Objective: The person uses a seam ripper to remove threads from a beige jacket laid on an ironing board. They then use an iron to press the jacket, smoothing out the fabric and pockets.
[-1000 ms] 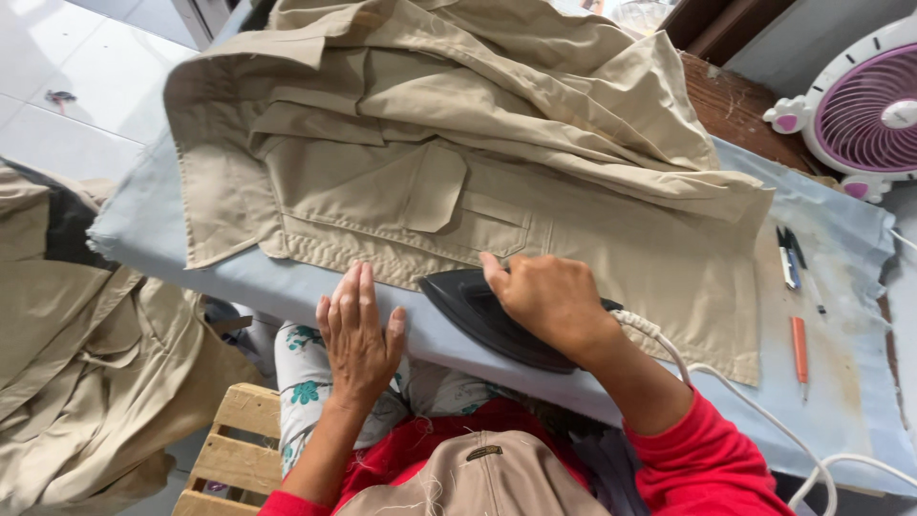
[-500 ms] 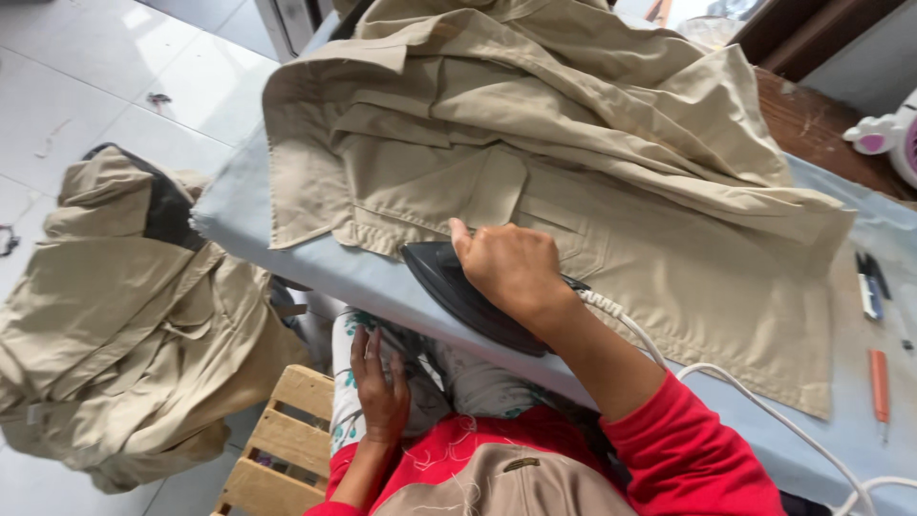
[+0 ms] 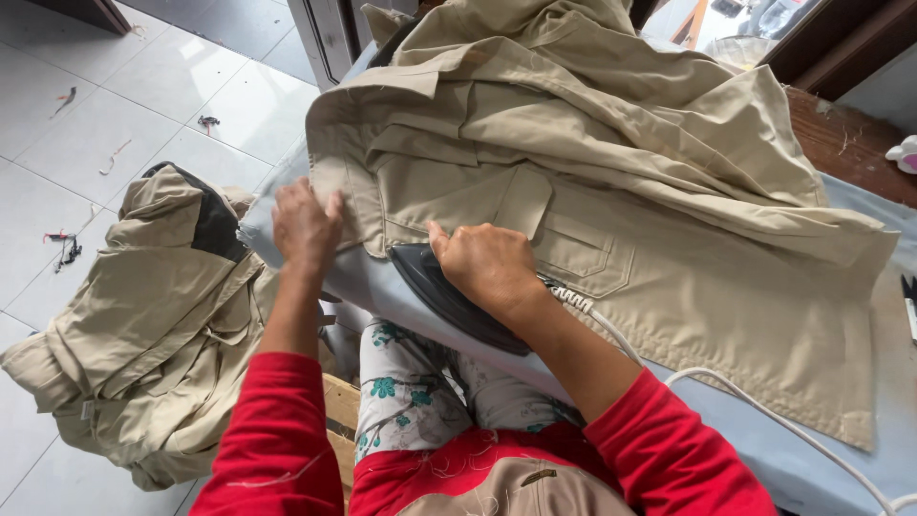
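A beige jacket [image 3: 611, 182] with a flap pocket lies spread over a grey-blue ironing board [image 3: 793, 459]. My right hand [image 3: 487, 268] grips the handle of a black iron [image 3: 435, 291] that rests at the jacket's lower hem near the board's front edge. Its white cord [image 3: 726, 392] trails off to the right. My left hand [image 3: 306, 225] lies flat on the jacket's left corner, at the narrow end of the board, fingers spread. Both arms wear red sleeves.
A pile of beige garments [image 3: 143, 325] with a black patch lies on the white tiled floor at the left. A wooden stool [image 3: 339, 411] shows under my patterned trousers. A brown wooden surface [image 3: 850, 143] lies behind the board at the right.
My left hand has risen from my lap to the jacket's left corner. The iron has stayed under my right hand near the hem. The view has shifted left.
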